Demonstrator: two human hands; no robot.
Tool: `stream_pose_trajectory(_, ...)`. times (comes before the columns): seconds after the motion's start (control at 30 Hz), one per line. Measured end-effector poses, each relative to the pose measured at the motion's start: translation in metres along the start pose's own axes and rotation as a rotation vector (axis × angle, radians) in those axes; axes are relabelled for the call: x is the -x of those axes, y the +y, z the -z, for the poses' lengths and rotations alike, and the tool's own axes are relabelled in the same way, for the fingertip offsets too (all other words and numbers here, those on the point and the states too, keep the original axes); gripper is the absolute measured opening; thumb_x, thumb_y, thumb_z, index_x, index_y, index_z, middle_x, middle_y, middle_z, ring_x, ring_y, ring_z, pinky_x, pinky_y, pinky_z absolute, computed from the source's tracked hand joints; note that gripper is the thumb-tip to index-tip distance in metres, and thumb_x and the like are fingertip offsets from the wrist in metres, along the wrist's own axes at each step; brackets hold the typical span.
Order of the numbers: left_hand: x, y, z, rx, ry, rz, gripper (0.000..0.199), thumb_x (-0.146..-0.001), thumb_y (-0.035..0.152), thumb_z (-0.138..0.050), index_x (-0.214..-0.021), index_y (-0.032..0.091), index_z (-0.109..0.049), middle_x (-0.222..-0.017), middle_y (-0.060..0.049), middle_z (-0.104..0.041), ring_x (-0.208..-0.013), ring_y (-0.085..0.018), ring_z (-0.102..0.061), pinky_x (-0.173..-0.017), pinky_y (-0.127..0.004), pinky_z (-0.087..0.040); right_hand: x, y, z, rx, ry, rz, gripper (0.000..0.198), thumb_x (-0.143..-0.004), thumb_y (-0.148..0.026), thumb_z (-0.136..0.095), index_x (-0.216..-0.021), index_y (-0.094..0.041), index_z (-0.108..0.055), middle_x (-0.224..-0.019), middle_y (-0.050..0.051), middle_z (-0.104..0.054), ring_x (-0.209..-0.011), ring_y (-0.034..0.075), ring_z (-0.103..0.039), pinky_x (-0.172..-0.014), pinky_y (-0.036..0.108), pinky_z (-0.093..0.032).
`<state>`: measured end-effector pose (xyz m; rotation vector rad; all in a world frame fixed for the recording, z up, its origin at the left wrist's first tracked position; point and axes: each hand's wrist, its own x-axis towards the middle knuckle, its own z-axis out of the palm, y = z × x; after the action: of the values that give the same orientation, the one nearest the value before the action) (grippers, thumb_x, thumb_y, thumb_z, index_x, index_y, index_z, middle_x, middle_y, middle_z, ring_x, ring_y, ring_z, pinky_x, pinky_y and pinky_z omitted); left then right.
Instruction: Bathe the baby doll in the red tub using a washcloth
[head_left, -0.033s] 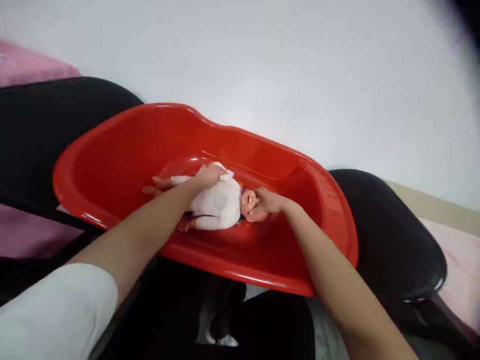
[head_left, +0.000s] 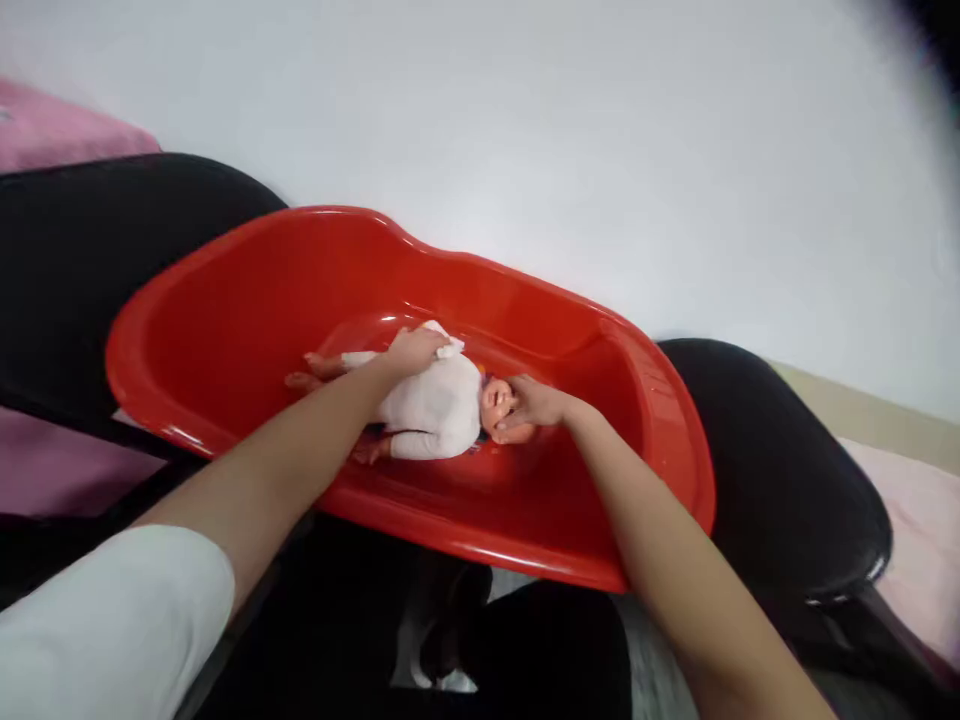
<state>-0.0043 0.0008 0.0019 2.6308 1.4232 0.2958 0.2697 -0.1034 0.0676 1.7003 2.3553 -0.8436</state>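
Left hand [head_left: 417, 352] has white fabric [head_left: 452, 348] in its grip — right hand [head_left: 538, 402] clasps the doll [head_left: 442, 395] by its head.

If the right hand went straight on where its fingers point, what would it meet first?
Most likely the doll's head, which the right hand appears to touch; beyond it lies the white-clothed torso. Depth is uncertain in this view.

Open room above red tub [head_left: 225, 310], forearms [head_left: 300, 450] crossing near rim [head_left: 480, 551]
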Motion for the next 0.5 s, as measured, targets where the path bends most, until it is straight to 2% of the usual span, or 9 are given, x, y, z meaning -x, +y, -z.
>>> stream_pose_trajectory(0.1,0.004,-0.005,0.010,-0.029,0.004,0.130,0.045,-0.091,0.030,-0.058,-0.135,0.025,-0.064,-0.140,-0.010,-0.063,-0.129,-0.032,-0.057,-0.110,-0.048,-0.038,0.001,-0.004,-0.001,0.032,0.009,-0.026,0.074,-0.063,-0.052,-0.087,-0.124,-0.022,-0.059,-0.117,0.010,-0.061,-0.113,0.031,-0.060,-0.096,0.041,-0.051)
stream_pose_trajectory(0.23,0.007,0.008,0.024,0.045,0.043,0.267,0.041,-0.095,0.031,-0.049,-0.132,0.024,-0.065,-0.130,-0.011,-0.068,-0.117,-0.033,-0.065,-0.093,-0.044,-0.050,0.004,-0.007,-0.001,0.041,0.022,-0.032,0.076,-0.062,-0.052,-0.088,-0.125,-0.021,-0.058,-0.120,0.011,-0.060,-0.113,0.031,-0.061,-0.096,0.041,-0.051)
stream_pose_trajectory(0.3,0.009,0.021,0.032,0.039,0.050,0.240,0.040,-0.096,0.028,-0.046,-0.131,0.023,-0.064,-0.129,-0.012,-0.068,-0.117,-0.032,-0.065,-0.093,-0.042,-0.050,0.004,-0.007,-0.001,0.032,0.031,-0.036,0.079,-0.061,-0.053,-0.088,-0.126,-0.021,-0.058,-0.122,0.011,-0.059,-0.113,0.031,-0.061,-0.097,0.041,-0.051)
stream_pose_trajectory(0.4,0.018,0.044,0.042,0.002,0.039,0.083,0.037,-0.095,0.025,-0.046,-0.127,0.023,-0.064,-0.131,-0.009,-0.067,-0.122,-0.029,-0.061,-0.099,-0.040,-0.047,0.002,-0.005,-0.001,0.049,0.032,-0.051,0.081,-0.060,-0.057,-0.088,-0.126,-0.021,-0.058,-0.124,0.012,-0.059,-0.113,0.031,-0.061,-0.096,0.041,-0.051)
stream_pose_trajectory(0.5,0.032,0.070,0.049,0.084,-0.005,-0.006,0.031,-0.093,0.029,-0.051,-0.121,0.022,-0.065,-0.126,-0.007,-0.069,-0.119,-0.027,-0.062,-0.099,-0.036,-0.047,-0.001,0.000,-0.003,0.066,0.035,-0.036,0.081,-0.061,-0.060,-0.087,-0.124,-0.020,-0.059,-0.123,0.013,-0.059,-0.110,0.032,-0.062,-0.094,0.040,-0.052)
